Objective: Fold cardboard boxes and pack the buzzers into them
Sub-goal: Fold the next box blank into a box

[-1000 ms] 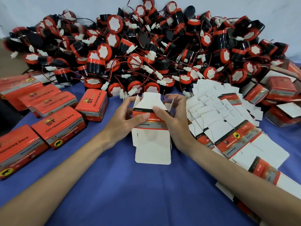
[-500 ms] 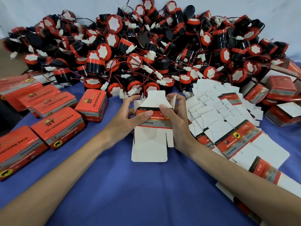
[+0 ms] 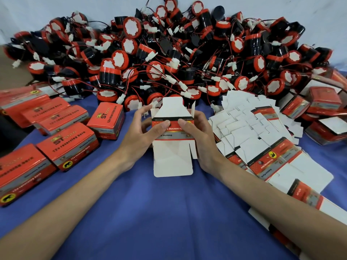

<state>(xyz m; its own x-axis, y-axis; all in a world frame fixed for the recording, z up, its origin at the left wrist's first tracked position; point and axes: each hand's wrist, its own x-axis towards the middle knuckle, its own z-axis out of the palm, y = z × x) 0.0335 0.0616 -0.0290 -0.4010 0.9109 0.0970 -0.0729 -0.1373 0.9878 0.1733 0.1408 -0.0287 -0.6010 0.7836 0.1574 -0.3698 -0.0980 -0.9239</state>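
Carton blank (image 3: 172,154) is being held over the middle of the bench (image 3: 169,218), between both hands and tilted up toward the camera. Left hand (image 3: 139,134) is pinching the left edge of the printed red band, with its thumb lying on the near face and the rest of the hand curling behind. Right hand (image 3: 200,136) is mirroring this on the right edge. Each grip is closing on the carton alone and is carrying nothing else.

The carton's long axis is running straight away from the person. Its top tuck flap is pointing toward the buzzers (image 3: 169,53) and its longer white bottom flap is hanging toward the person. Whether that lower edge is touching the cloth cannot be told.

The sleeve is showing as partly opened, with narrow side flaps standing along the right edge. No flap is tucked, so folding is judged to be at an early stage and packing of this carton not yet begun.

Buzzers are lying heaped directly beyond the top flap, the nearest ones just behind both hands, so neither hand is standing markedly nearer. In my judgement either could be reaching forward once the base is closed.

Flat blanks (image 3: 247,128) are lying fanned just beside the right hand. Finished boxes (image 3: 67,145) are standing to the left, the closest one near the left hand.
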